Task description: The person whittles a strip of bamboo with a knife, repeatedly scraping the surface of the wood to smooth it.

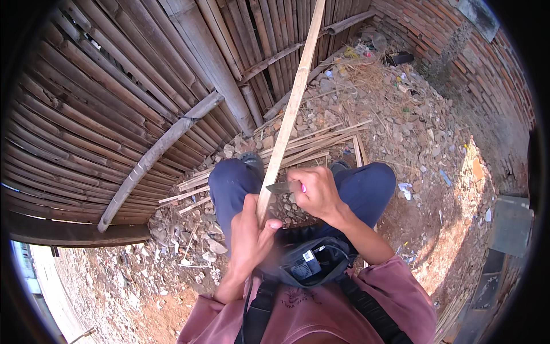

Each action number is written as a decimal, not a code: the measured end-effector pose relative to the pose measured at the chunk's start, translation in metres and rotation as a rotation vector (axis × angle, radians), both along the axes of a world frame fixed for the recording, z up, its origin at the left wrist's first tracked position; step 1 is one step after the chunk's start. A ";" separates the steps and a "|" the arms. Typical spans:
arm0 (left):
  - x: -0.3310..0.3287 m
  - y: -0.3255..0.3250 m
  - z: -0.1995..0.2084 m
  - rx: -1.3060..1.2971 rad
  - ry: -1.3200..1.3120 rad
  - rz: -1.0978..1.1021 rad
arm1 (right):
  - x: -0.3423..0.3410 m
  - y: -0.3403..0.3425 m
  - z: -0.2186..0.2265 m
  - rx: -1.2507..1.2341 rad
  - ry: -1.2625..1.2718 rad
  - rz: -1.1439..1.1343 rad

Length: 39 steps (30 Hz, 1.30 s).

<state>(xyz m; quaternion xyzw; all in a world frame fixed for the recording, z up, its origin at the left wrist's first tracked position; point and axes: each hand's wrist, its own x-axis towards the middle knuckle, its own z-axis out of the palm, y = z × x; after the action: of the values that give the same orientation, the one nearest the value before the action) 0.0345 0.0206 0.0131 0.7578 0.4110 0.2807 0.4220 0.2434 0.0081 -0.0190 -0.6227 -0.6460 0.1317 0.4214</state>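
A long, pale bamboo strip [289, 117] slants from between my knees up past the far bamboo wall. My left hand [248, 234] is wrapped round its lower end, the thumb lying along the right side. In my right hand [316, 192] is a knife, its handle hidden in the closed fingers. The dark knife blade [282, 187] points left, and its tip meets the strip's edge just above my left hand. An open black pouch [315, 261] hangs at my waist, below both hands.
Several split bamboo strips [321, 143] lie on the rubble beyond my knees. A bamboo wall [103, 120] stands at the left and far side, braced by a pole [154, 160]. A brick wall [487, 74] rises at the right. Stones and litter cover the ground [412, 149].
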 end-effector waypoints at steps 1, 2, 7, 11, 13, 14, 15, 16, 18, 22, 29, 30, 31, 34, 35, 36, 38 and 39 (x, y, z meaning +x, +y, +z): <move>0.001 0.001 -0.003 0.008 0.008 -0.007 | -0.006 -0.001 -0.002 0.004 -0.010 -0.006; 0.003 0.001 -0.006 0.016 0.016 -0.014 | -0.010 -0.001 -0.003 0.007 -0.019 -0.012; 0.016 0.000 0.012 -0.013 0.019 0.001 | -0.017 0.000 0.004 0.003 -0.063 0.012; 0.021 0.003 0.011 0.086 -0.045 -0.010 | -0.018 -0.003 0.003 -0.019 -0.101 0.055; 0.023 0.002 0.009 0.095 -0.067 0.015 | -0.019 -0.005 0.003 -0.034 -0.105 0.059; 0.024 0.001 0.008 0.066 -0.071 0.039 | -0.019 -0.005 0.003 -0.042 -0.104 0.060; 0.024 0.000 0.009 0.039 -0.072 0.066 | -0.019 -0.006 0.004 -0.047 -0.101 0.063; 0.023 0.000 0.008 0.070 -0.074 0.055 | -0.020 -0.006 0.005 -0.048 -0.099 0.062; 0.022 0.000 0.005 0.130 -0.081 0.033 | -0.021 -0.006 0.006 -0.051 -0.097 0.058; 0.023 0.000 0.005 0.197 -0.037 0.042 | -0.023 -0.007 0.002 -0.040 -0.094 0.024; 0.027 -0.001 0.002 0.255 -0.060 0.089 | -0.027 -0.011 0.008 -0.018 -0.138 -0.029; 0.027 -0.001 0.001 0.259 -0.067 0.102 | -0.027 -0.010 0.009 -0.015 -0.148 -0.038; 0.027 -0.001 0.001 0.247 -0.061 0.116 | -0.027 -0.010 0.009 -0.017 -0.161 -0.048; 0.028 -0.001 0.001 0.219 -0.058 0.156 | -0.028 -0.009 0.010 -0.020 -0.195 -0.064; 0.028 -0.002 0.001 0.215 -0.065 0.168 | -0.028 -0.009 0.010 -0.020 -0.202 -0.062; 0.028 -0.002 0.001 0.210 -0.071 0.175 | -0.028 -0.009 0.009 -0.021 -0.208 -0.064; 0.029 -0.001 0.003 0.190 -0.060 0.183 | -0.026 -0.008 0.010 -0.014 -0.216 -0.099; 0.029 -0.001 0.004 0.180 -0.054 0.190 | -0.026 -0.007 0.010 -0.010 -0.219 -0.112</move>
<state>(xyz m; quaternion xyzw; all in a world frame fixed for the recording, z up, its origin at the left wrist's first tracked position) 0.0635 0.0196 0.0172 0.7423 0.4428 0.3754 0.3346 0.2172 0.0016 -0.0088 -0.6706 -0.6517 0.0424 0.3518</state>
